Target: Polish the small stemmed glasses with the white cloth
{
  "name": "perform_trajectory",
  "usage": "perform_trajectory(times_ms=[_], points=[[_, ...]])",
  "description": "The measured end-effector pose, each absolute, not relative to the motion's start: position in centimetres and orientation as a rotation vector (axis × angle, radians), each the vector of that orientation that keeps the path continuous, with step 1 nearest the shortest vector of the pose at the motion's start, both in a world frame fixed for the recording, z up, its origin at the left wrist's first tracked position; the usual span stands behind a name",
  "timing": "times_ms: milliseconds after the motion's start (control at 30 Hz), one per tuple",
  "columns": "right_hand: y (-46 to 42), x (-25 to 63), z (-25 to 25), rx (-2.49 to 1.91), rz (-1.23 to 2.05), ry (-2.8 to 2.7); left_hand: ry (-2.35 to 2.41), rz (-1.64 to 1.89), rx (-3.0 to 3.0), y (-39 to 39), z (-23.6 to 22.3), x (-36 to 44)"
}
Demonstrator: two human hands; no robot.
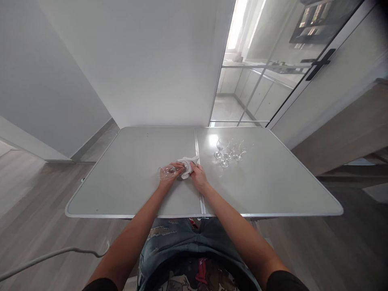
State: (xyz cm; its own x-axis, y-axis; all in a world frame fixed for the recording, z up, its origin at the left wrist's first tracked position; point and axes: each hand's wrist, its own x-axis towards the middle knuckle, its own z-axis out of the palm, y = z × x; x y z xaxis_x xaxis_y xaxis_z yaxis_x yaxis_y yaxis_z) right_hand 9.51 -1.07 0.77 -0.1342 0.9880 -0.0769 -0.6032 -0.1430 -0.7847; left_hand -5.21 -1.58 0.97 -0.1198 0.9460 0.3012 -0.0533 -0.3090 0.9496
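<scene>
My left hand (170,174) is closed around a clear stemmed glass (165,173), which lies on its side with the bowl pointing left. A white cloth (187,165) covers the foot end of that glass. My right hand (197,174) grips the cloth from the right, with the thumb on top and the other fingers partly hidden. Both hands are just above the middle of the table, by its centre seam. To their right, several clear stemmed glasses (224,163) stand close together.
The grey folding table (273,186) has a metal rim and a seam across its middle. A white wall (163,81) rises behind it. At the back right is a glazed door (257,81) with a black handle (320,64). A pale cable (69,249) hangs at the lower left.
</scene>
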Motion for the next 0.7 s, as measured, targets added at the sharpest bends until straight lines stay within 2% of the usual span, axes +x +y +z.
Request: perform_trajectory(times_ms=[133,333,567,700], points=[[-0.99,9.81,0.10,-0.814,1.620,-0.749,1.128,1.582,1.258,-1.50,0.89,-5.30],[-0.94,9.39,0.82,-0.668,1.553,-0.736,1.036,1.502,1.309,-1.54,0.78,-5.17],[-1.22,9.56,0.06,-0.847,1.619,-0.830,1.085,1.590,1.232,-1.43,0.73,-5.47],[-1.39,9.79,0.81,-0.709,1.571,-0.838,1.047,1.578,1.224,-1.50,0.81,-5.35]])
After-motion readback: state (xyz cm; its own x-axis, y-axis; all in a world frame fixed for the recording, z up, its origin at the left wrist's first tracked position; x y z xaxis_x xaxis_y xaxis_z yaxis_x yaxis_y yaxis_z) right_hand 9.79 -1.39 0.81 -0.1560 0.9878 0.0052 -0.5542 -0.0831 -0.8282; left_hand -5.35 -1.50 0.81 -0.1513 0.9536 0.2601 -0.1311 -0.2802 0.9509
